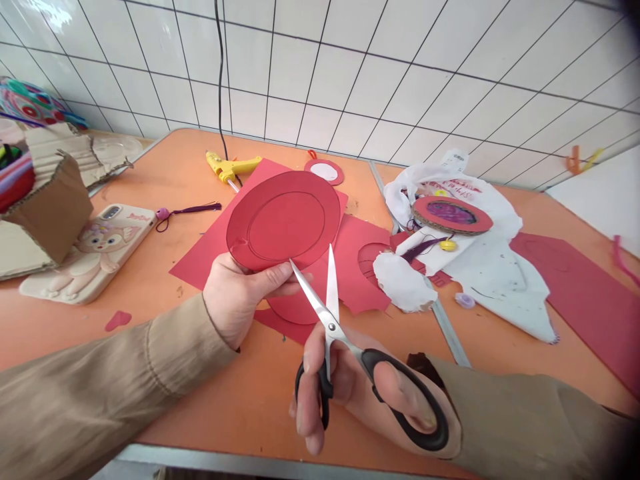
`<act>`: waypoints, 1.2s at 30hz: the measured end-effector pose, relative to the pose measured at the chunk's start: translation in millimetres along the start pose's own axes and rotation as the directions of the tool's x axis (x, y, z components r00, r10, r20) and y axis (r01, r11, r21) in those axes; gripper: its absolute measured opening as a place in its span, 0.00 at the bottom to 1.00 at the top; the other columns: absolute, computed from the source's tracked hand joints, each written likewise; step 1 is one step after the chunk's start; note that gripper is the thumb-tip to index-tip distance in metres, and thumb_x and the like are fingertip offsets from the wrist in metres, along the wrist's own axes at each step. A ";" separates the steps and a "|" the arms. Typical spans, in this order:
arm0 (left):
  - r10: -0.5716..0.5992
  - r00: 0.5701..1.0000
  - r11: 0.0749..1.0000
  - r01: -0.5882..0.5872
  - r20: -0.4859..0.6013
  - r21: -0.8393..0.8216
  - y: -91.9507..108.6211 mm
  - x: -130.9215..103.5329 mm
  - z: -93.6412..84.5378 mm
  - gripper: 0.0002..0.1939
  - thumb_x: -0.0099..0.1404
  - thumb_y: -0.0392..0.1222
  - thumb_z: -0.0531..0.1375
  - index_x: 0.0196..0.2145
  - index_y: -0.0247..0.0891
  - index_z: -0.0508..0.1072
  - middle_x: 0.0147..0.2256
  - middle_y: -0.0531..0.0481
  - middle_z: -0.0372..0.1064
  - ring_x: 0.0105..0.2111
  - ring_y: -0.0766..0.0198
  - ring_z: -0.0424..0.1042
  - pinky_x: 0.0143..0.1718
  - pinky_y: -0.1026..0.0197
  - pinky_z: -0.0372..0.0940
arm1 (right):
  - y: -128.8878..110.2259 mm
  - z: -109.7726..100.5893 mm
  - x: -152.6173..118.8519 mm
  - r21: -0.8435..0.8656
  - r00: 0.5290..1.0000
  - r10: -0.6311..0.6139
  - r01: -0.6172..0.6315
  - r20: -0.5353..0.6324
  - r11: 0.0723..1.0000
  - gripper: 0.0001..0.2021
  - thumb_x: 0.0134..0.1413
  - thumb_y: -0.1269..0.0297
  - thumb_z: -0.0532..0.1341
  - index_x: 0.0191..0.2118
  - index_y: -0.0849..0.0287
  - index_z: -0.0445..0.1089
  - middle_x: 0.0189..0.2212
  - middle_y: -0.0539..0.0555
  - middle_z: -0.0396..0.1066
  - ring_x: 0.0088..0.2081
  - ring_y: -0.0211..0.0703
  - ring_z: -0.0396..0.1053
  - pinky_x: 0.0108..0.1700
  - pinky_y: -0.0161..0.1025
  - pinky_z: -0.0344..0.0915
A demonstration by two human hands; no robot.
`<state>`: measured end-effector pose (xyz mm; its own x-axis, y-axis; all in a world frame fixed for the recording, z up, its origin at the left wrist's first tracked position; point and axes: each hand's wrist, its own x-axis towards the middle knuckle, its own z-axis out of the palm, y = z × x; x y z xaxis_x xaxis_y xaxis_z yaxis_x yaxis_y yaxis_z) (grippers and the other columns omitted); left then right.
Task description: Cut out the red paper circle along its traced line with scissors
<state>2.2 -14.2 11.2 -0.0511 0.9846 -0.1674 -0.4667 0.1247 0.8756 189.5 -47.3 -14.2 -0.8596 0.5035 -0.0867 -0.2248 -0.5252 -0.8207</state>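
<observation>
My left hand (245,290) pinches the lower edge of a round red paper disc (287,223), thumb on top. A smaller circle is drawn on the disc, and a small crease or cut shows near its left edge. In my right hand (350,387) is a pair of scissors (332,328) with black handles, thumb and fingers through the loops. The blades stand apart; one tip is at the disc's lower edge, by my left thumb. Beneath the disc lie sheets of red paper (200,260), one with a curved cutout on its right.
Behind are a yellow glue gun (233,167) and a red ring with white centre (325,172). On the left are a phone (95,253) and a cardboard box (50,207). Right: a white plastic bag (505,267), a cardboard-backed red oval (453,215) and a metal strip (450,333).
</observation>
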 end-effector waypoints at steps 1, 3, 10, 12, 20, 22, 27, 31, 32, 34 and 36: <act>0.003 1.000 1.000 -0.003 0.007 0.001 0.3 -0.1 0.1 0.09 0.49 0.37 0.71 0.30 0.33 0.80 0.30 0.45 0.79 0.33 0.52 0.79 0.35 0.56 0.76 | 0.1 0.0 0.1 0.005 1.000 -0.007 0.007 0.007 1.000 0.28 0.51 0.35 0.56 0.44 0.55 0.61 0.36 0.61 0.74 0.33 0.50 0.74 0.50 0.56 0.62; 0.009 1.000 1.000 -0.009 0.012 0.011 0.8 -0.7 0.2 0.09 0.49 0.37 0.71 0.30 0.32 0.79 0.29 0.45 0.79 0.32 0.53 0.79 0.34 0.57 0.76 | 1.0 -0.6 0.3 0.012 0.999 -0.030 0.030 0.025 0.999 0.26 0.53 0.37 0.55 0.45 0.55 0.61 0.36 0.62 0.74 0.33 0.49 0.74 0.50 0.56 0.61; 0.018 1.000 0.997 -0.018 -0.008 0.081 2.1 -1.6 0.4 0.11 0.48 0.40 0.72 0.28 0.31 0.79 0.27 0.44 0.78 0.31 0.53 0.78 0.32 0.57 0.76 | 1.6 -0.2 0.4 0.014 0.999 -0.039 0.038 0.028 0.999 0.25 0.54 0.38 0.55 0.45 0.56 0.61 0.37 0.62 0.74 0.33 0.48 0.74 0.48 0.54 0.63; 0.020 1.000 0.995 -0.019 -0.007 0.094 2.2 -0.9 0.7 0.12 0.48 0.40 0.72 0.29 0.31 0.79 0.26 0.44 0.77 0.30 0.53 0.78 0.31 0.56 0.76 | 0.7 0.7 -0.1 0.016 0.999 -0.028 0.028 0.021 0.999 0.25 0.54 0.38 0.55 0.45 0.56 0.61 0.37 0.62 0.74 0.34 0.48 0.74 0.49 0.54 0.62; 0.047 0.998 0.992 -0.052 0.041 0.119 0.0 0.9 -1.5 0.11 0.51 0.42 0.70 0.29 0.32 0.78 0.26 0.44 0.77 0.30 0.54 0.77 0.32 0.56 0.75 | 2.5 -2.6 -0.1 0.031 0.995 -0.079 0.077 0.058 0.997 0.23 0.58 0.42 0.55 0.47 0.57 0.62 0.40 0.65 0.73 0.38 0.50 0.74 0.46 0.53 0.64; 0.059 0.997 0.991 -0.064 0.047 0.118 -0.8 0.9 -1.9 0.09 0.52 0.42 0.69 0.29 0.33 0.79 0.26 0.45 0.77 0.30 0.55 0.77 0.33 0.56 0.76 | 3.1 -3.2 0.6 0.040 0.993 -0.099 0.097 0.059 0.994 0.23 0.59 0.44 0.54 0.48 0.58 0.62 0.41 0.66 0.72 0.39 0.51 0.74 0.46 0.52 0.64; 0.103 0.994 0.986 -0.105 0.022 0.131 -2.1 -0.3 -1.3 0.09 0.50 0.40 0.70 0.29 0.34 0.79 0.26 0.47 0.76 0.28 0.56 0.77 0.33 0.53 0.76 | 4.1 -2.6 2.6 0.066 0.991 -0.118 0.113 0.068 0.991 0.23 0.59 0.45 0.55 0.49 0.59 0.62 0.41 0.67 0.72 0.40 0.51 0.74 0.44 0.50 0.65; 0.080 0.997 0.995 -0.080 0.009 0.065 -3.0 -1.7 -1.3 0.07 0.50 0.39 0.71 0.28 0.34 0.80 0.27 0.46 0.78 0.29 0.55 0.78 0.34 0.54 0.76 | 4.8 -1.2 4.4 0.093 0.989 -0.142 0.137 0.047 0.986 0.22 0.60 0.45 0.55 0.48 0.60 0.63 0.40 0.66 0.72 0.39 0.50 0.74 0.43 0.48 0.65; 0.065 0.998 0.997 -0.065 0.006 0.039 -3.0 -2.0 -1.3 0.07 0.49 0.38 0.71 0.28 0.34 0.80 0.28 0.46 0.78 0.29 0.55 0.78 0.34 0.55 0.76 | 4.9 -1.0 4.7 0.101 0.989 -0.143 0.138 0.040 0.985 0.22 0.60 0.45 0.54 0.48 0.60 0.63 0.40 0.66 0.72 0.39 0.50 0.74 0.43 0.48 0.65; 0.028 1.000 1.000 -0.028 0.004 0.000 -2.5 -2.2 -1.0 0.07 0.48 0.36 0.71 0.28 0.34 0.80 0.28 0.47 0.79 0.28 0.56 0.79 0.34 0.57 0.76 | 4.7 -0.7 5.0 0.108 0.989 -0.142 0.137 0.037 0.985 0.22 0.60 0.45 0.54 0.48 0.60 0.63 0.40 0.66 0.72 0.39 0.50 0.74 0.42 0.48 0.65; -0.004 1.000 1.000 0.004 0.014 -0.029 -1.0 -2.2 -0.4 0.07 0.48 0.36 0.71 0.27 0.33 0.80 0.27 0.47 0.78 0.28 0.55 0.79 0.33 0.58 0.76 | 4.1 -0.9 4.5 0.091 0.990 -0.134 0.130 0.037 0.987 0.23 0.60 0.45 0.55 0.48 0.60 0.62 0.40 0.66 0.72 0.39 0.50 0.74 0.42 0.48 0.64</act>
<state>2.5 -16.6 10.5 -0.0369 0.9857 -0.1647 -0.4925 0.1255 0.8612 185.1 -46.5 -18.5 -0.8381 0.5437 0.0444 -0.3754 -0.5157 -0.7701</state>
